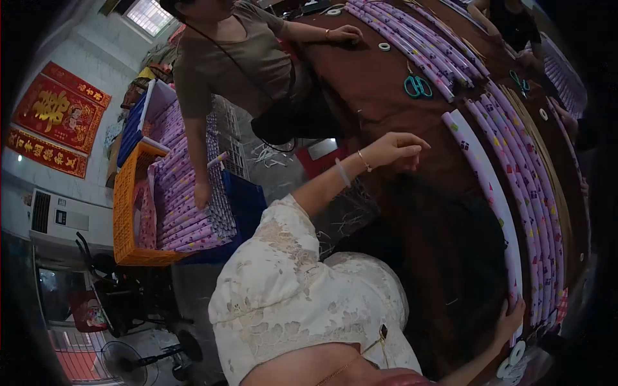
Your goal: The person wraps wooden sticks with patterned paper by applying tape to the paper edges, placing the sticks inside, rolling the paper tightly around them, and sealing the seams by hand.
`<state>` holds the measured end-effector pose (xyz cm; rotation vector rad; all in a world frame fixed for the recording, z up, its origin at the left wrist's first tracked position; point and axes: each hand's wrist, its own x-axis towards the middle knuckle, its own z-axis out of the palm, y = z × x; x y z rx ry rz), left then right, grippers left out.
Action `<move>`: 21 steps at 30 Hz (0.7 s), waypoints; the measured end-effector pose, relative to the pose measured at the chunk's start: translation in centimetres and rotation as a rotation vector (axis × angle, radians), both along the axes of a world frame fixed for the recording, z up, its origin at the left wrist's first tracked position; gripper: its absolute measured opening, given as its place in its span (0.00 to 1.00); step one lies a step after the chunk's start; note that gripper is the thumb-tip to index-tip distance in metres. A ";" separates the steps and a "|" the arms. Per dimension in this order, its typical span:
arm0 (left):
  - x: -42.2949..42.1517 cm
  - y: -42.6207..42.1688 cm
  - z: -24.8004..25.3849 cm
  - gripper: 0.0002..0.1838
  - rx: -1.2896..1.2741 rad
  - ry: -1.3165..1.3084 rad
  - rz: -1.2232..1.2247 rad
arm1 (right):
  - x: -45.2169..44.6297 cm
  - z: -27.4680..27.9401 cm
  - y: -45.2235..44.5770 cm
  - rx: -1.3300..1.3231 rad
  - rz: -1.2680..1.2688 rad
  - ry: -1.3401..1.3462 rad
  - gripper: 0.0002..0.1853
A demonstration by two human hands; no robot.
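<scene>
My left hand [396, 152], a bracelet and a pale band at its wrist, is raised above the dark brown cloth [360, 83]. Its fingers are loosely bent and partly apart, with nothing visible in them. Down at the lower right, my right hand [510, 320] grips the lower end of a long purple patterned paper [486, 186] with a white surface. Purple patterned rolls [515, 174] lie side by side just beyond that paper. White tape rings [517, 352] are near my right hand. Teal-handled scissors [418, 86] lie beyond my left hand.
Another person [241, 64] is at the upper left, one hand on the cloth. An orange crate [125, 212] of purple rolls stands at the left, with blue crates beside it. More people's arms show at the right edge. A fan [129, 363] is at the lower left.
</scene>
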<state>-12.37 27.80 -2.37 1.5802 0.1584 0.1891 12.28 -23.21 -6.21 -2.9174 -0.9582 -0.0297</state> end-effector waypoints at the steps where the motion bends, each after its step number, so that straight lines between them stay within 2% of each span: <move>1: -0.6 -0.3 -0.9 0.17 -0.086 -0.025 0.145 | 0.3 -0.6 0.0 0.000 0.013 -0.004 0.23; 2: -1.2 -0.5 -2.1 0.16 -0.179 -0.048 0.288 | 0.4 -1.5 -0.6 -0.005 0.009 -0.097 0.23; 3: -1.9 0.0 -3.2 0.16 -0.412 -0.098 0.418 | 0.0 -1.8 -0.7 -0.013 0.004 -0.186 0.23; 4: -2.8 1.0 -4.4 0.15 -0.606 -0.236 0.530 | -0.4 -2.3 -0.6 -0.009 0.024 -0.320 0.24; 5: -4.0 2.7 -5.6 0.14 -0.796 -0.375 0.641 | -0.5 -2.4 -0.4 -0.021 0.026 -0.314 0.24; 7: -7.5 8.2 -9.2 0.12 -1.212 -0.559 0.624 | -0.7 -2.7 -0.5 0.109 0.043 -0.351 0.24; 9: -10.5 12.6 -11.4 0.11 -1.216 -0.550 1.023 | -0.5 -3.1 -0.5 0.106 0.045 -0.353 0.24; 11: -14.0 17.6 -17.2 0.13 -0.949 -0.605 1.305 | -0.7 -2.5 -0.8 0.097 0.055 -0.358 0.25; 13: -15.9 18.2 -19.5 0.12 -0.842 -0.363 1.489 | -1.4 -1.8 0.3 0.081 0.031 -0.345 0.25; 15: -15.5 15.8 -19.2 0.14 -0.948 -0.029 1.291 | -0.9 -2.5 -0.4 0.077 0.027 -0.356 0.25; 17: -14.1 13.5 -17.8 0.16 -0.999 0.123 0.965 | -0.5 -2.8 -0.5 0.116 0.075 -0.370 0.24; 19: -12.7 12.9 -15.5 0.19 -0.985 0.101 0.716 | -0.6 -2.4 -0.1 0.150 0.118 -0.386 0.23; 20: -12.4 12.9 -14.6 0.19 -0.995 0.083 0.727 | -0.6 -2.6 -0.4 0.148 0.111 -0.377 0.23; 21: -12.1 13.4 -14.0 0.18 -0.909 -0.116 0.672 | -0.6 -2.2 -0.1 0.148 0.110 -0.368 0.23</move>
